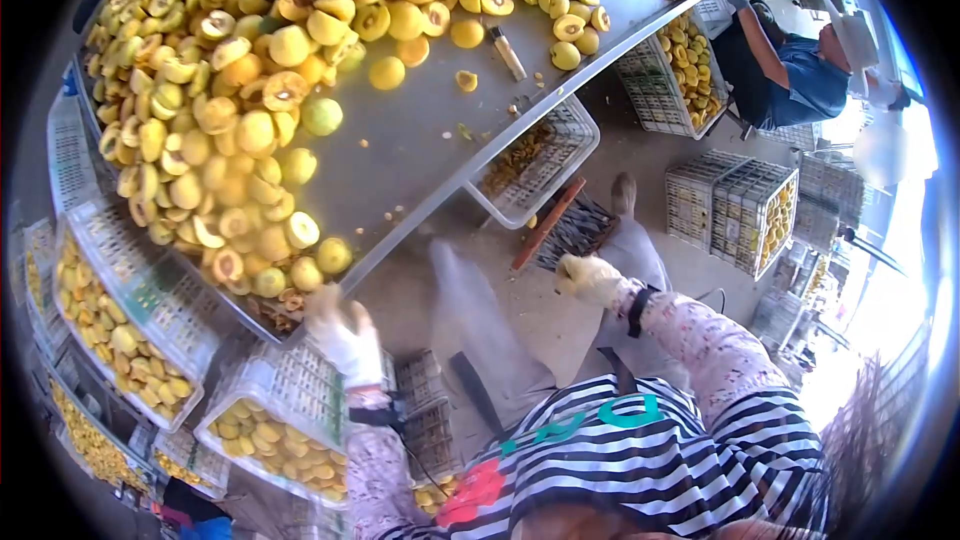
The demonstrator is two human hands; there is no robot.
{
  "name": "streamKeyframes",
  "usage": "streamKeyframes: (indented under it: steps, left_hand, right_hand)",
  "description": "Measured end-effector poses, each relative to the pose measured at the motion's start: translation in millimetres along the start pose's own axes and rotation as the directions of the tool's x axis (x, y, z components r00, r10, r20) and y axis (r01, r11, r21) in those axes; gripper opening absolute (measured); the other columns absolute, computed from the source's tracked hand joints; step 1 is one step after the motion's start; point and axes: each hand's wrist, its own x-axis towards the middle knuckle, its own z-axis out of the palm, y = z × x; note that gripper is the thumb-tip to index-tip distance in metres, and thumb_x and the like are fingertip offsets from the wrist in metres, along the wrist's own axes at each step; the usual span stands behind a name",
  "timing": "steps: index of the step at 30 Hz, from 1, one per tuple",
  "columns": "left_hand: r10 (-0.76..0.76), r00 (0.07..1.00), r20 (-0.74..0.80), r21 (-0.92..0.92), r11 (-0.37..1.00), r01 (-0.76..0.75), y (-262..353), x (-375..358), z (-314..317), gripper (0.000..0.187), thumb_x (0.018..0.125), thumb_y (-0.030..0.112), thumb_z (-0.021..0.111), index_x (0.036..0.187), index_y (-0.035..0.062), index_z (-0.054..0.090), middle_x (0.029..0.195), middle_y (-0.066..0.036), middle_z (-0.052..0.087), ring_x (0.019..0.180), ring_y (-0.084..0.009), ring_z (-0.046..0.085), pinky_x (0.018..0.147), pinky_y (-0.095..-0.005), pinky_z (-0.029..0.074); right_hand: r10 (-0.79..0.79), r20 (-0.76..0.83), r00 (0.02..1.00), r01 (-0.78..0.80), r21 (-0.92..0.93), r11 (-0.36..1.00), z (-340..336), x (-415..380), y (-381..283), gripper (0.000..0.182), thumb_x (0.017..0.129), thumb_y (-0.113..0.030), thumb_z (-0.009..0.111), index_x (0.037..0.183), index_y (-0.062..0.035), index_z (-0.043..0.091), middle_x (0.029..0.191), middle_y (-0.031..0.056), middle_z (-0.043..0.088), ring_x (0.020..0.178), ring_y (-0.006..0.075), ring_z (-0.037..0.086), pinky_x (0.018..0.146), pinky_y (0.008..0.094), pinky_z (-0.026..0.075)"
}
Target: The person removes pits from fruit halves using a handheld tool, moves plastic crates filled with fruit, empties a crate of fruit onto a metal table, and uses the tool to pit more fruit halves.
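Observation:
My left hand (345,340), in a white glove, is at the near corner of the metal table (420,160), beside the fruit. Its fingers look apart and slightly blurred, and I see nothing in them. In a pale glove, my right hand (590,280) is held over my leg, away from the table. Its fingers are curled, and whatever they may hold is hidden. A large heap of yellow stone fruit (260,130), whole and halved, covers the table's left and far parts. A short tool with a pale handle (508,55) lies on the metal.
Below the table edge stands a crate (545,165) with scraps in it. A brown-edged stool (560,230) is by my leg. Crates of fruit (280,440) line the left, with more crates (730,205) at right. A person in a blue shirt (810,80) works at far right.

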Motion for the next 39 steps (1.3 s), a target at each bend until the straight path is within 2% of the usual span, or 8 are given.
streamKeyframes:
  steps: [7,10,13,16,22,25,35,39]
  left_hand:
    - [-0.235,0.919,0.316,0.299,0.944,0.138,6,44,60,0.081,0.067,0.016,0.072,0.145,0.0204,0.051,0.155,-0.014,0.034,0.144,-0.0376,0.032,0.111,-0.0651,0.028]
    - [-0.281,0.917,0.283,0.439,0.888,0.137,35,48,65,0.074,0.067,0.021,0.079,0.138,0.0233,0.058,0.152,-0.015,0.034,0.144,-0.0384,0.029,0.114,-0.0616,0.027]
    - [-0.377,0.908,0.184,0.445,0.855,0.265,46,54,84,0.061,0.063,0.023,0.085,0.12,0.0186,0.064,0.147,-0.015,0.037,0.141,-0.0382,0.032,0.117,-0.0545,0.027]
    - [-0.098,0.977,0.19,0.517,0.856,-0.015,58,71,127,0.038,0.067,0.026,0.082,0.099,0.0163,0.063,0.118,-0.008,0.059,0.126,-0.0335,0.047,0.11,-0.0527,0.033]
    - [0.128,0.985,0.115,0.475,0.864,-0.167,73,82,150,0.023,0.068,0.018,0.074,0.085,0.0121,0.061,0.096,-0.009,0.062,0.11,-0.035,0.055,0.103,-0.0506,0.038]
    - [0.158,0.976,0.149,0.454,0.866,-0.21,70,81,147,0.025,0.066,0.016,0.074,0.087,0.0126,0.061,0.099,-0.01,0.062,0.111,-0.0348,0.055,0.104,-0.0518,0.037]
    - [0.178,0.957,0.231,0.457,0.848,-0.268,71,74,142,0.034,0.065,0.011,0.079,0.094,0.0098,0.061,0.103,-0.012,0.062,0.113,-0.0375,0.053,0.102,-0.0522,0.038]
    - [0.137,0.96,0.246,0.487,0.839,-0.244,70,75,146,0.03,0.068,0.008,0.077,0.094,0.0041,0.063,0.105,-0.017,0.064,0.113,-0.0389,0.055,0.102,-0.0516,0.039]
  right_hand:
    - [-0.179,0.128,0.975,0.218,-0.453,0.865,3,87,24,0.035,0.087,-0.034,0.066,0.111,-0.0086,0.066,0.101,0.017,0.071,0.097,0.0335,0.069,0.084,0.0446,0.055]
    - [-0.537,0.198,0.82,0.538,-0.587,0.604,25,129,52,0.043,0.079,-0.034,0.072,0.113,-0.0086,0.066,0.129,0.0167,0.061,0.118,0.0338,0.06,0.098,0.0467,0.048]
    - [-0.68,0.263,0.685,0.677,-0.573,0.462,36,180,78,0.046,0.075,-0.034,0.074,0.112,-0.0081,0.068,0.122,0.0153,0.065,0.121,0.0347,0.057,0.103,0.0461,0.045]
    - [-0.78,0.092,0.618,0.637,-0.641,0.429,25,217,99,0.039,0.072,-0.034,0.077,0.102,-0.0092,0.072,0.112,0.0144,0.069,0.111,0.0344,0.063,0.097,0.0451,0.05]
    - [-0.512,0.292,0.808,0.588,-0.466,0.661,33,232,150,0.023,0.069,-0.035,0.079,0.082,-0.0165,0.075,0.078,0.0075,0.069,0.083,0.0298,0.07,0.071,0.0428,0.056]
    - [-0.463,0.215,0.86,0.51,-0.43,0.745,61,192,162,0.031,0.075,-0.04,0.076,0.092,-0.0141,0.077,0.088,0.0076,0.073,0.086,0.03,0.071,0.077,0.0422,0.056]
    - [-0.196,0.651,0.734,0.347,-0.112,0.931,133,182,181,0.054,0.078,-0.052,0.076,0.109,-0.008,0.075,0.107,0.0176,0.073,0.103,0.0366,0.069,0.089,0.0445,0.055]
    - [-0.235,0.177,0.956,0.131,0.459,0.879,169,269,237,0.049,0.088,-0.045,0.068,0.118,-0.0069,0.069,0.111,0.0224,0.07,0.107,0.0375,0.066,0.09,0.0472,0.053]
